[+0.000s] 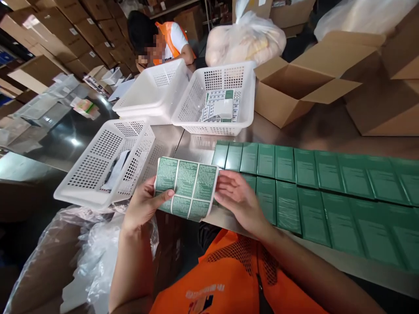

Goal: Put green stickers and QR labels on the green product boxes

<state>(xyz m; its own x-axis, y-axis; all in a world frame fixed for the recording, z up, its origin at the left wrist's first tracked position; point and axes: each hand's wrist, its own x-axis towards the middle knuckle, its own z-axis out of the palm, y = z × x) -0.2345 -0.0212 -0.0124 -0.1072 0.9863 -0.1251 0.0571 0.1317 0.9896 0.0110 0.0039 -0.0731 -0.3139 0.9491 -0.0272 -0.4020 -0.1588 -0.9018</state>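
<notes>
In the head view, a sheet of green labels [185, 185] with white gaps between them is held up over the table's front edge. It may be a stack of several sheets. My left hand [143, 203] grips its left side, thumb on the front and the other fingers behind. At the right edge is my right hand [240, 198], fingers apart and fingertips at or touching the edge. Two rows of green boxes [284, 163] lie on the table right of my hands, some with a glossy wrap.
A white basket [75, 185] holds a pen and paper; another basket [214, 126] holds printed label sheets. Stacked white baskets [147, 93] stand beside it. An open carton [278, 102] is at the right. Across the table, a person in an orange vest [168, 37] bends down. Clear plastic [98, 253] fills a lined box lower left.
</notes>
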